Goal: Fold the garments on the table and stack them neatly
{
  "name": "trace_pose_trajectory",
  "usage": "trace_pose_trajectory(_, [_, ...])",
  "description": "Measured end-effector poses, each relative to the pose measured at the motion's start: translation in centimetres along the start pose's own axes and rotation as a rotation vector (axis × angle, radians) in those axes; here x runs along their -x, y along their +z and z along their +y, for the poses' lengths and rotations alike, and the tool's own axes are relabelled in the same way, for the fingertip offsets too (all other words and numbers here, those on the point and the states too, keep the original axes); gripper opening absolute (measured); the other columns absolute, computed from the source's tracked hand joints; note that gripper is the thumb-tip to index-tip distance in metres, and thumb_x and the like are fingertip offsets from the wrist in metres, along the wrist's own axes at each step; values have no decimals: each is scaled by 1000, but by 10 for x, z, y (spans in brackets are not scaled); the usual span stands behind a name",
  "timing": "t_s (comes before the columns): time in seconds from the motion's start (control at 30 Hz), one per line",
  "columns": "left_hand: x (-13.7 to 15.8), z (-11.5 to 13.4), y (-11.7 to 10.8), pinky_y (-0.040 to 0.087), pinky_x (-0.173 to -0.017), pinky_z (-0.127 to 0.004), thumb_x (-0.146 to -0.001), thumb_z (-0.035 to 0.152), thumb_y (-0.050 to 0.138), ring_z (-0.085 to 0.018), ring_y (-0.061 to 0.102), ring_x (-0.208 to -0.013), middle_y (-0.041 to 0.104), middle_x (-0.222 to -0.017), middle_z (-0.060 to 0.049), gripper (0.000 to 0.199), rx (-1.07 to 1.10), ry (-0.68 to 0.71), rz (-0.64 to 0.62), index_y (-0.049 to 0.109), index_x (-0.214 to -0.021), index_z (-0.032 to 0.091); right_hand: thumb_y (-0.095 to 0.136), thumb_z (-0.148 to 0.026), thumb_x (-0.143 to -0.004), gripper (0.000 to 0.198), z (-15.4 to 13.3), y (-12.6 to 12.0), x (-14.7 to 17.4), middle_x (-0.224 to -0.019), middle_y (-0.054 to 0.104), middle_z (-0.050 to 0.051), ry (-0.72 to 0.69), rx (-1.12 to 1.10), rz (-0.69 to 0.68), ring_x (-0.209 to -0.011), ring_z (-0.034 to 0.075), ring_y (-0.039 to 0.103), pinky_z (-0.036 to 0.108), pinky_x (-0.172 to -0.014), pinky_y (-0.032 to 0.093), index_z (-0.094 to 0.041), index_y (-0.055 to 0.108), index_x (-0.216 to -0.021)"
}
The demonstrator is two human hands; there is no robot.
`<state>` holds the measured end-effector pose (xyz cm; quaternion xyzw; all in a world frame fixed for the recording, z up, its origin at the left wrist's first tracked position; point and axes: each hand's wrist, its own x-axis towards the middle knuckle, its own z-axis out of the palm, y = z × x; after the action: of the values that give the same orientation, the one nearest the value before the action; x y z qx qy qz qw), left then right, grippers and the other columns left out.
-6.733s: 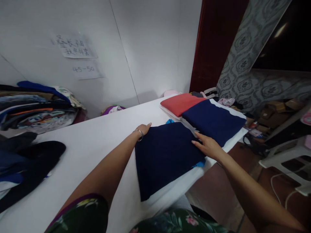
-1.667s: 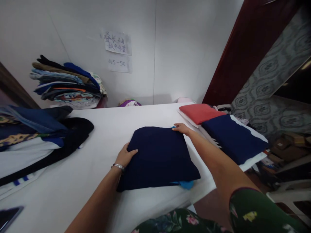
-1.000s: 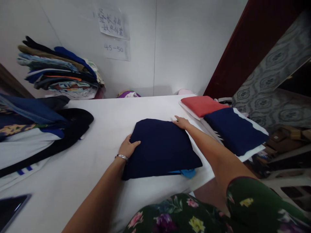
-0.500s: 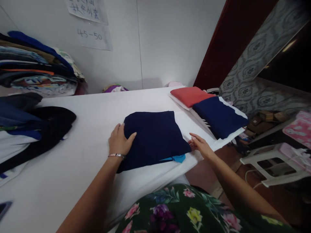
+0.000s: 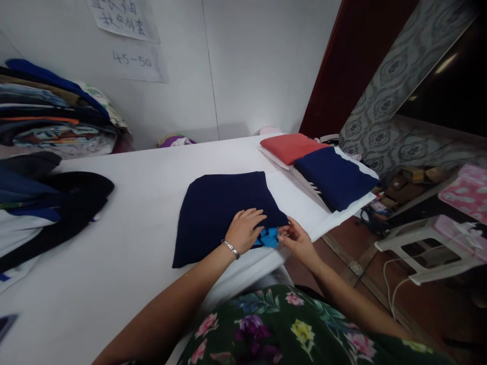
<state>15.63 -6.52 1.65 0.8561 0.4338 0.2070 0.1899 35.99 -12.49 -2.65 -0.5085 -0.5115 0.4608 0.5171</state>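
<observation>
A folded navy garment (image 5: 213,213) lies on the white-covered table (image 5: 140,253) in front of me. My left hand (image 5: 245,229) rests on its lower right part, fingers stretched out over the cloth. Bright blue fabric (image 5: 269,237) shows from under the garment's near edge, between my two hands. At the right corner my right hand (image 5: 299,241) has its thumb and fingers closed at the edge of the blue fabric. Exactly which layer they grip is partly hidden.
Folded coral (image 5: 291,148) and navy clothes (image 5: 337,177) lie at the table's right end. Loose dark and white clothes (image 5: 72,197) lie at the left, below a tall clothes stack (image 5: 57,111). A white stool (image 5: 429,248) stands on the floor at right.
My left hand has moved right, from the garment's left edge to its lower right part. My right hand has closed at the right corner, and more blue fabric shows.
</observation>
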Motion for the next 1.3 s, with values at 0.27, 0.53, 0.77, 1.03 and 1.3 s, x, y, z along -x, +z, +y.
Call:
trace_pose_trajectory(0.27, [9, 8, -2, 20, -113, -51, -88, 26, 48, -23, 33, -136, 44, -145, -4, 43, -55, 157, -4, 51, -131, 29, 70, -33, -72, 96, -1, 4, 3, -88, 67, 0, 178, -104, -133, -60, 13, 57, 25, -52, 42, -33, 13, -149])
trace_pose_trajectory(0.53, [17, 0, 23, 10, -115, -53, -87, 27, 50, -22, 36, -135, 56, -134, -4, 39, -132, 285, -86, 54, -126, 27, 61, -37, -74, 48, -12, -29, -16, -105, 66, 8, -3, 189, 138, -80, 21, 63, 34, -62, 50, -27, 58, -121])
trace_pose_trajectory(0.77, [15, 14, -7, 25, -112, -51, -82, 29, 56, -24, 46, -126, 59, -129, -5, 43, 13, 250, -114, 55, -125, 28, 49, -34, -89, 49, -74, 28, -43, -148, 37, 4, -455, 558, -196, -136, 24, 34, 46, -109, 33, -31, 46, -138])
trace_pose_trajectory(1.03, [22, -63, -62, 19, -112, -55, -87, 44, 47, -29, 32, -137, 45, -144, -11, 45, -297, -316, 199, 55, -127, 23, 43, -56, -89, 71, -59, 72, -136, -157, 12, 9, -278, 1030, -300, -145, 26, 2, 51, -115, 6, -19, 27, -148])
trace_pose_trajectory(1.3, [35, -103, -46, 16, -111, -59, -86, 60, 37, -29, 18, -143, 26, -154, -10, 63, -313, -543, 100, 44, -138, 25, 30, -64, -90, 74, 0, 63, -160, -158, 6, 5, 23, 999, -352, -145, 22, 2, 45, -115, 9, -21, 24, -149])
